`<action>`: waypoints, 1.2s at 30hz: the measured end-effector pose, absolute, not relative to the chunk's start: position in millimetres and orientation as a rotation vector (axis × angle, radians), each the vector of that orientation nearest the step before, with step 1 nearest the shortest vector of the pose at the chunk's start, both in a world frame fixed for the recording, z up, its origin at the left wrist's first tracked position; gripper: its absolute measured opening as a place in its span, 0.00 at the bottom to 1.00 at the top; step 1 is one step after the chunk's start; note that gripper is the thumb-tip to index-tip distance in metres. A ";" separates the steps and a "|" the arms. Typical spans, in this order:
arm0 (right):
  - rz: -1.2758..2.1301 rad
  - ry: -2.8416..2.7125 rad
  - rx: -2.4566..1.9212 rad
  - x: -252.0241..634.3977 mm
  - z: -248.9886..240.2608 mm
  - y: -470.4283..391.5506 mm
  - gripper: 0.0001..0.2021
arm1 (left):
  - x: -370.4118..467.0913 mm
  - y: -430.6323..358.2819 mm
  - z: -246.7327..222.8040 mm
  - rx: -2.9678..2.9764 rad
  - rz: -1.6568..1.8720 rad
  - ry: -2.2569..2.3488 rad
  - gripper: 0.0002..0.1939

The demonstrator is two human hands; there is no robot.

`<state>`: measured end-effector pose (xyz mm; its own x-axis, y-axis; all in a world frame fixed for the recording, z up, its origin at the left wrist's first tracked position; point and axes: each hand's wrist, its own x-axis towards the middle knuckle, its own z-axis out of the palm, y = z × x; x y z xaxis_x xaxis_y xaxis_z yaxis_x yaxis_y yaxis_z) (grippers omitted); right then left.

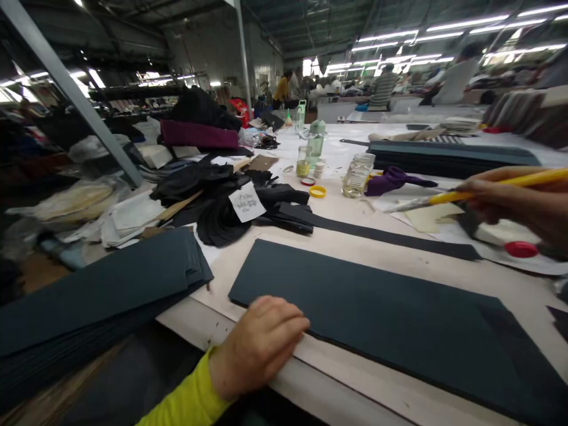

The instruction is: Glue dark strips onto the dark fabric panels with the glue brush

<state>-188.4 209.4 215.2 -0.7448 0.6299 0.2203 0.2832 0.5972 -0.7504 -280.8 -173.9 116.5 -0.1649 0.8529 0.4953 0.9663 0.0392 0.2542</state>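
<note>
A dark blue-green rectangular panel (377, 313) lies flat on the pale table (239, 251). My left hand (264, 346) rests at its near edge with the fingers curled together; what is under the fingertips, if anything, is hidden. At the right, my right hand (519, 198) holds a yellow-handled brush (461, 194) above the table, its pale tip pointing left. Beyond the panel lies a long dark strip (390, 238). A glass jar of clear yellowish liquid (357, 176) stands farther back, beside a purple cloth (393, 180).
Stacked dark panels (133, 278) lie at the left. Black pieces (224, 222) carry a handwritten note (247, 202). A yellow ring (317, 191), a green bottle (316, 139) and a red lid (521, 249) are on the table. People stand in the background.
</note>
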 end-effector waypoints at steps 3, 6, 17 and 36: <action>1.289 -2.376 -0.511 -220.4 214.6 128.6 0.18 | -314.2 -212.0 108.1 -1.632 -0.690 -2.232 0.11; 1.393 -2.473 -0.233 -254.2 208.3 65.5 0.18 | -331.8 -232.9 95.8 -1.555 -0.633 -2.307 0.10; 1.823 -2.545 -0.111 -312.6 183.3 3.8 0.13 | -341.0 -237.5 87.4 -1.543 -0.847 -2.336 0.10; 1.761 -2.603 -0.068 -316.3 171.7 -12.1 0.14 | -344.5 -236.6 83.6 -1.585 -0.879 -2.443 0.09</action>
